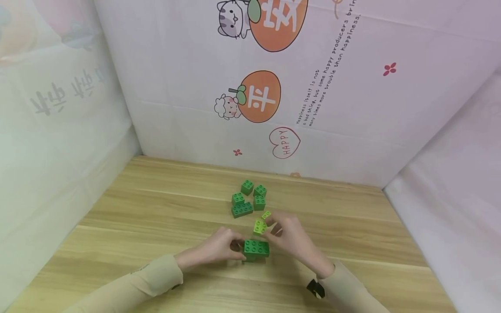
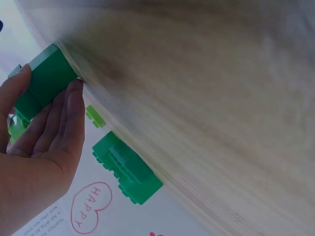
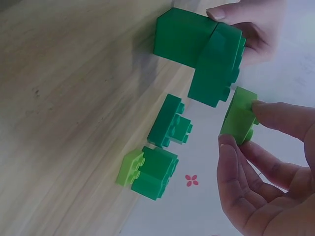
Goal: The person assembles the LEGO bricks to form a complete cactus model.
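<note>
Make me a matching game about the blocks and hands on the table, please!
Things:
1. left hand
2. right hand
3. small lime block
4. heart sticker

Descriptions:
A. on the wall, says HAPPY
B. light green, pinched between fingertips
C. steadies the dark green stack on the table
D. holds the lime block just above the stack

Pairs: 1-C, 2-D, 3-B, 4-A

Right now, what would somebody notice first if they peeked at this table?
First, the two hands at the near middle of the pale wooden table: the left hand grips a stack of dark green plastic bricks, and the right hand pinches a small lime green brick just above it. Behind them lies a cluster of loose dark green bricks.
</note>
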Tool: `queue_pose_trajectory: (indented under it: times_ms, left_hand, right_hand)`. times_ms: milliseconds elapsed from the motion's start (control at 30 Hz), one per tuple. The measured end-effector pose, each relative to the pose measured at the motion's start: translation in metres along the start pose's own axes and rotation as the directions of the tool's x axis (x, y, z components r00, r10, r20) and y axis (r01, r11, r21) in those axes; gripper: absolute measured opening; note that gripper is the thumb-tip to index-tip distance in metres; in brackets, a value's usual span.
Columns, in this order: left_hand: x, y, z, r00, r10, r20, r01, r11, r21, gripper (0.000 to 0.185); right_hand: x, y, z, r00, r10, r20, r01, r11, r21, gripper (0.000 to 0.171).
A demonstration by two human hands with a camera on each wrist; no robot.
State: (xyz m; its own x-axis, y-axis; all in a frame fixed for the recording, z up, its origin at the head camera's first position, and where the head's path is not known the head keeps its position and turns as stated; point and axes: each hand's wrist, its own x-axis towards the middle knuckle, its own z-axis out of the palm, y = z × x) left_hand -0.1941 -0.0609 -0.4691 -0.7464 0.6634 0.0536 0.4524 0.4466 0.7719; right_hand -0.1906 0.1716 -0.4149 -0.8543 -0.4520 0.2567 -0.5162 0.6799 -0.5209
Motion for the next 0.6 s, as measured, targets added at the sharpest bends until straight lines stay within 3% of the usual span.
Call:
queue_pose_trajectory:
  times_ms: [367, 600]
  left_hand:
    - [0.001, -0.001, 0.000, 1.000, 0.007, 0.004, -0.008, 1.000, 0.017, 0.031]
    - [0.001, 0.000, -0.001, 1.000, 0.011, 0.004, -0.011, 1.000, 0.016, 0.029]
  right_hand:
    - [-0.005, -0.010, -0.003, 0.999, 0.022, 0.030, -0.022, 1.000, -0.008, 0.023]
    - [-0.008, -0.013, -0.001, 0.999, -0.017, 0.033, 0.016, 1.000, 0.006, 0.023]
